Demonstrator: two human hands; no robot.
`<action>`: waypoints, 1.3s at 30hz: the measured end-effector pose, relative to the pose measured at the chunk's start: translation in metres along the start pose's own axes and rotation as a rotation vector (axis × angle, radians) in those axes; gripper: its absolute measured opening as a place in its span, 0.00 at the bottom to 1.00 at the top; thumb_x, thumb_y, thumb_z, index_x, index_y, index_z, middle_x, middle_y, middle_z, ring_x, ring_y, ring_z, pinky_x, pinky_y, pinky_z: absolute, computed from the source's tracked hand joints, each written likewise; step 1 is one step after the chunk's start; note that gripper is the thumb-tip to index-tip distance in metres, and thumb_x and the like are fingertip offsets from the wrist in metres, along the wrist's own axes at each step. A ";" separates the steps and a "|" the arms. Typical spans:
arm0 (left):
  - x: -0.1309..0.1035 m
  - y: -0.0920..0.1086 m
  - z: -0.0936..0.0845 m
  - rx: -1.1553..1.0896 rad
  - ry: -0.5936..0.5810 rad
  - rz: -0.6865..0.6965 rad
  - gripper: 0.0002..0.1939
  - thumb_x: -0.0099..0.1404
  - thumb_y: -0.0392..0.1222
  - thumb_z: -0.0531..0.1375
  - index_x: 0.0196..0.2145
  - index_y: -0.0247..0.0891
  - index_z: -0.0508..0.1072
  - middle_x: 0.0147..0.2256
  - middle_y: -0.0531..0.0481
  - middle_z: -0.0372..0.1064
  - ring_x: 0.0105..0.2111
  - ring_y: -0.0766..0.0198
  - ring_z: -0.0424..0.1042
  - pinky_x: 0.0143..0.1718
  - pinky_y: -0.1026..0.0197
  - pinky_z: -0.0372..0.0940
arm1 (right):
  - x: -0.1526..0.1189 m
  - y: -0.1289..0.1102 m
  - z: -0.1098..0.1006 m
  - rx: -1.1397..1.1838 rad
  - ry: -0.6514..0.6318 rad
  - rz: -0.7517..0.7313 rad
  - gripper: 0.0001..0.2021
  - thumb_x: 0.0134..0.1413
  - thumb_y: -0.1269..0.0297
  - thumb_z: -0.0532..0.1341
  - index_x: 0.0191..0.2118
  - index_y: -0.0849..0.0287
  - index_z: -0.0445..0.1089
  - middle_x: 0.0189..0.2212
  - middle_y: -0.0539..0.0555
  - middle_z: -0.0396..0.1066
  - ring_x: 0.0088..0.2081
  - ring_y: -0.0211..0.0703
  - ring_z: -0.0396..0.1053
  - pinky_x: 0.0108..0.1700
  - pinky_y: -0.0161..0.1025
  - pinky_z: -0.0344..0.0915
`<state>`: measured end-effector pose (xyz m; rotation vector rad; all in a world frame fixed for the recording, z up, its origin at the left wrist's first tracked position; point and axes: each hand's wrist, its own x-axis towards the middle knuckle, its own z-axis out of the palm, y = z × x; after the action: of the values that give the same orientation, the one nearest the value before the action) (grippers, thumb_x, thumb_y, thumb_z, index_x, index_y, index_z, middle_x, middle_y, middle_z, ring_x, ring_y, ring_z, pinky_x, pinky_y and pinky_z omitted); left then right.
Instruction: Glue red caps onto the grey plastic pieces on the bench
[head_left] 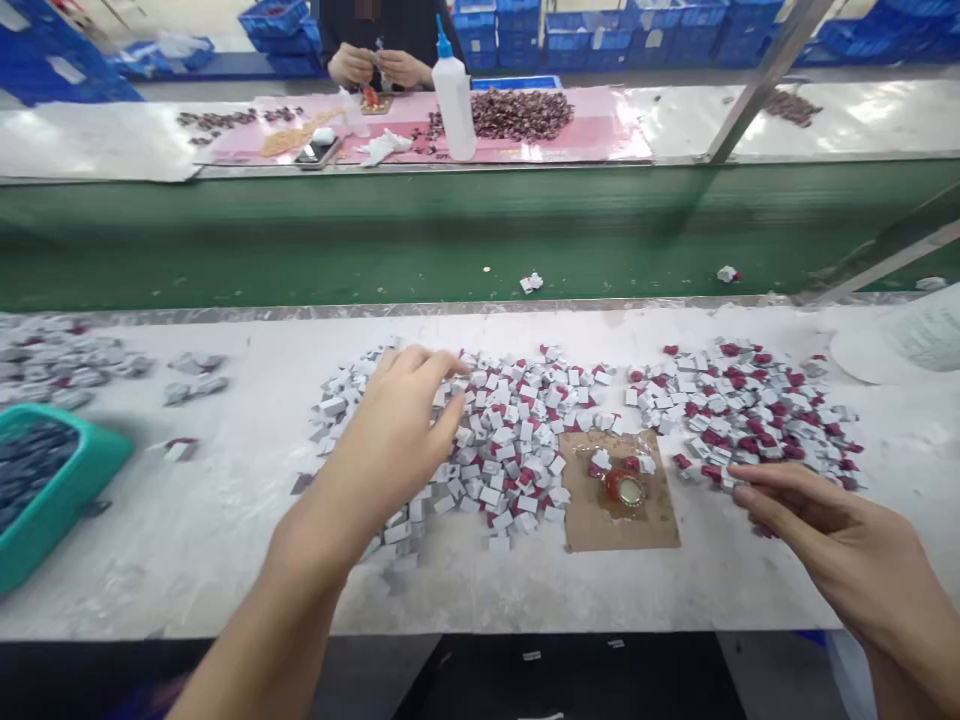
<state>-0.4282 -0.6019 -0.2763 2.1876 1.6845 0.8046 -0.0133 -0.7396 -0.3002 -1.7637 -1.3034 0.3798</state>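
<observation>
My left hand (pixel 405 415) reaches over a pile of small white and dark-red plastic pieces (pixel 517 430), its thumb apart from its bent fingers and nothing visible between them. Between thumb and forefinger, my right hand (pixel 840 540) pinches a small white-and-red piece (pixel 727 480) at the near edge of a second pile (pixel 757 410). A brown cardboard square (pixel 585 520) lies between the piles. On it rest a bottle cap (pixel 628 490), a wet-looking patch and a couple of small white-and-red pieces (pixel 601 460).
A teal basket (pixel 97 450) of dark pieces stands at left, below another pile (pixel 60 365). A white container (pixel 907 335) lies at right. Beyond the green belt (pixel 337 240), a co-worker's hands (pixel 379 67) work behind a white squeeze bottle (pixel 454 105). A metal post (pixel 765 85) rises at right.
</observation>
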 end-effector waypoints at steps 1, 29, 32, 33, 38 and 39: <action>-0.018 -0.013 0.005 0.032 0.060 -0.019 0.17 0.78 0.46 0.58 0.57 0.46 0.83 0.55 0.38 0.81 0.63 0.34 0.75 0.63 0.37 0.75 | -0.002 0.003 0.001 0.016 -0.015 -0.001 0.20 0.49 0.35 0.83 0.37 0.45 0.92 0.35 0.55 0.89 0.31 0.53 0.86 0.31 0.42 0.86; -0.084 0.025 0.063 -0.815 0.196 -0.124 0.07 0.72 0.50 0.77 0.47 0.54 0.89 0.40 0.52 0.82 0.37 0.58 0.81 0.35 0.59 0.79 | -0.024 -0.009 0.053 0.170 -0.205 -0.261 0.07 0.73 0.54 0.75 0.48 0.47 0.91 0.43 0.55 0.90 0.43 0.52 0.89 0.46 0.45 0.90; -0.086 0.035 0.083 -0.992 0.197 -0.162 0.08 0.71 0.48 0.79 0.47 0.51 0.90 0.48 0.48 0.86 0.49 0.53 0.87 0.47 0.56 0.85 | -0.023 -0.003 0.052 0.145 -0.206 -0.281 0.07 0.73 0.56 0.75 0.49 0.48 0.91 0.43 0.55 0.90 0.44 0.53 0.89 0.47 0.46 0.90; -0.086 0.037 0.088 -1.049 0.199 -0.185 0.09 0.70 0.48 0.79 0.46 0.49 0.90 0.49 0.47 0.87 0.49 0.51 0.88 0.50 0.54 0.86 | -0.023 -0.002 0.052 0.139 -0.208 -0.291 0.06 0.73 0.58 0.74 0.49 0.48 0.90 0.44 0.55 0.90 0.44 0.52 0.89 0.48 0.46 0.90; -0.084 0.047 0.101 -1.134 0.228 -0.271 0.14 0.65 0.49 0.84 0.44 0.47 0.89 0.36 0.51 0.87 0.32 0.57 0.86 0.38 0.56 0.87 | -0.024 -0.004 0.053 0.115 -0.204 -0.349 0.07 0.73 0.66 0.73 0.49 0.47 0.90 0.43 0.53 0.91 0.44 0.51 0.89 0.47 0.47 0.88; -0.083 0.050 0.102 -1.113 0.232 -0.275 0.14 0.64 0.49 0.84 0.44 0.47 0.89 0.36 0.52 0.87 0.33 0.58 0.87 0.39 0.56 0.87 | -0.024 -0.006 0.054 0.110 -0.206 -0.356 0.07 0.73 0.66 0.73 0.49 0.47 0.90 0.43 0.53 0.91 0.44 0.52 0.89 0.47 0.48 0.88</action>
<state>-0.3444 -0.6828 -0.3553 1.1062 1.1000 1.4687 -0.0630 -0.7358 -0.3318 -1.3937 -1.6756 0.4286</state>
